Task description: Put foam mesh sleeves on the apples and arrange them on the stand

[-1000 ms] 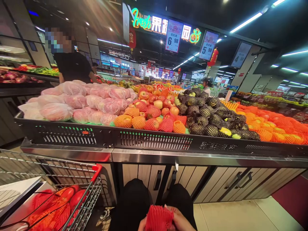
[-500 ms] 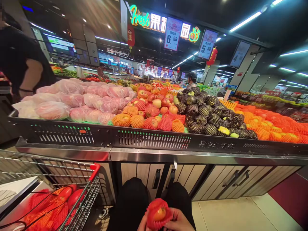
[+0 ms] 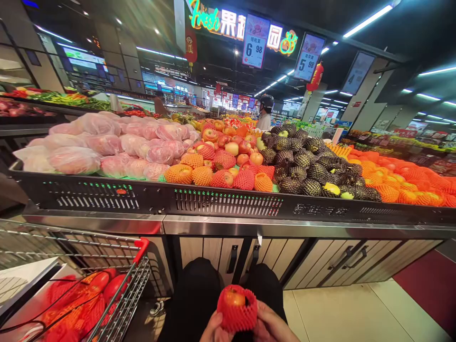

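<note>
Low in front of my knees, a red-and-yellow apple [image 3: 234,298] sits in a red foam net sleeve [image 3: 239,319], its upper part bare at the opening. My left hand [image 3: 213,327] grips the sleeved apple from the left, thumb against the net. From the right, my right hand [image 3: 272,325] holds the sleeve near its raised edge with its fingers closed. The undersides of both hands are partly hidden or cut off by the frame. Beyond them, loose apples [image 3: 231,148] and netted ones [image 3: 224,160] lie heaped in the display.
A shopping cart [image 3: 140,249] stands at left, with red netting and red fruit [image 3: 116,287] inside. Ahead runs the black display rim [image 3: 228,202] above wooden cabinets [image 3: 278,259]. Bagged pink fruit [image 3: 74,160] and black-netted fruit [image 3: 317,175] flank the apples. A person [image 3: 265,114] stands beyond.
The netted apple has turned and risen slightly, and the sleeve now stands more upright around it. The person at the far left has left the view; the person beyond the display has shifted left.
</note>
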{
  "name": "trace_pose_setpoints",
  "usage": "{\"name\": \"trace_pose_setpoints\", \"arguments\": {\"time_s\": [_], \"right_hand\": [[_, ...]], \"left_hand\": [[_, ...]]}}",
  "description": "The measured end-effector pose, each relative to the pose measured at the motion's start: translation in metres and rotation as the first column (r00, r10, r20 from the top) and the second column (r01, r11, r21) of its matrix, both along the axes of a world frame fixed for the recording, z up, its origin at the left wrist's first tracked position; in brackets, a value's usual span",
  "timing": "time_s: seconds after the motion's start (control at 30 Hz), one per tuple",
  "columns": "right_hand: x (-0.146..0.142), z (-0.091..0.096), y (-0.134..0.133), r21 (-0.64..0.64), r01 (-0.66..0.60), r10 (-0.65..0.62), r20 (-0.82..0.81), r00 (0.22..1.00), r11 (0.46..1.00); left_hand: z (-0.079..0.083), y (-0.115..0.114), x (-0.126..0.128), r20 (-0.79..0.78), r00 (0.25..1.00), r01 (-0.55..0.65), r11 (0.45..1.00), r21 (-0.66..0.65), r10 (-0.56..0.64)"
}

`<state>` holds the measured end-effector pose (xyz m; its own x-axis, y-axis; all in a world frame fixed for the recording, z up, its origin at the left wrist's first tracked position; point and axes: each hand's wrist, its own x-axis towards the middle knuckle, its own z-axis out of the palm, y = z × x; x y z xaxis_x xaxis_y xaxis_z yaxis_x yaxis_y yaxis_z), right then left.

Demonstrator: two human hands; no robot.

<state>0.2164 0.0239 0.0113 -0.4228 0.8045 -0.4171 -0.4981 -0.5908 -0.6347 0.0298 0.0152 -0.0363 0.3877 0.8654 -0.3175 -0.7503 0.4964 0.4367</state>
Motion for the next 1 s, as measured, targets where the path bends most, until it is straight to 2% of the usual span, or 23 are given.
{"name": "trace_pose_setpoints", "arguments": {"time_s": [0.1, 0.17, 0.23, 0.3, 0.4, 0.47, 0.53, 0.57, 0.63, 0.7, 0.77, 0.87, 0.93, 1.0], "right_hand": [[-0.007, -0.006, 0.002, -0.023, -0.003, 0.004, 0.064, 0.998, 1.0], [-0.012, -0.007, 0.009, 0.023, 0.027, -0.03, 0.121, 0.992, 0.999], [-0.015, -0.004, 0.016, 0.087, 0.005, -0.024, 0.22, 0.975, 0.996], [-0.015, 0.005, 0.022, 0.21, -0.012, -0.065, 0.358, 0.931, 0.978], [-0.012, 0.028, 0.023, 0.459, 0.006, -0.269, 0.509, 0.817, 0.888], [-0.009, 0.046, 0.018, 0.554, -0.042, -0.289, 0.496, 0.819, 0.832], [-0.009, 0.061, 0.012, 0.612, -0.176, -0.194, 0.489, 0.851, 0.771], [-0.009, 0.065, 0.009, 0.633, -0.26, -0.155, 0.524, 0.838, 0.729], [-0.01, 0.068, 0.006, 0.63, -0.412, -0.153, 0.648, 0.746, 0.658], [-0.012, 0.065, 0.007, 0.587, -0.479, -0.182, 0.736, 0.652, 0.653], [-0.013, 0.057, 0.01, 0.554, -0.489, -0.162, 0.756, 0.634, 0.674], [-0.016, 0.045, 0.012, 0.593, -0.453, -0.189, 0.722, 0.666, 0.666], [-0.02, 0.037, 0.011, 0.657, -0.361, -0.284, 0.665, 0.691, 0.662], [-0.023, 0.031, 0.009, 0.695, -0.223, -0.363, 0.588, 0.722, 0.683]], "left_hand": [[0.007, -0.005, 0.001, -0.014, 1.0, -0.009, 0.999, -0.036, 0.009], [0.016, -0.008, 0.001, -0.071, 0.997, -0.025, 0.994, -0.107, 0.017], [0.025, -0.009, 0.0, -0.152, 0.988, -0.052, 0.98, -0.19, 0.023], [0.033, -0.008, -0.001, -0.221, 0.975, -0.084, 0.969, -0.23, 0.032], [0.041, -0.007, -0.001, -0.256, 0.965, -0.11, 0.967, -0.229, 0.05], [0.044, -0.007, 0.0, -0.277, 0.958, -0.124, 0.974, -0.189, 0.068], [0.046, -0.007, 0.002, -0.314, 0.947, -0.109, 0.988, -0.114, 0.068], [0.046, -0.007, 0.003, -0.336, 0.94, -0.089, 0.994, -0.068, 0.061], [0.046, -0.006, 0.005, -0.407, 0.913, -0.042, 0.999, 0.004, 0.04], [0.045, -0.004, 0.005, -0.505, 0.863, 0.019, 0.998, 0.058, 0.013], [0.046, -0.002, 0.004, -0.583, 0.812, 0.075, 0.987, 0.141, 0.022], [0.051, -0.004, -0.001, -0.627, 0.771, 0.089, 0.957, 0.278, 0.111], [0.055, -0.006, -0.003, -0.665, 0.729, 0.05, 0.956, 0.29, 0.163], [0.059, -0.008, -0.004, -0.701, 0.682, 0.022, 0.952, 0.304, 0.208]]}}
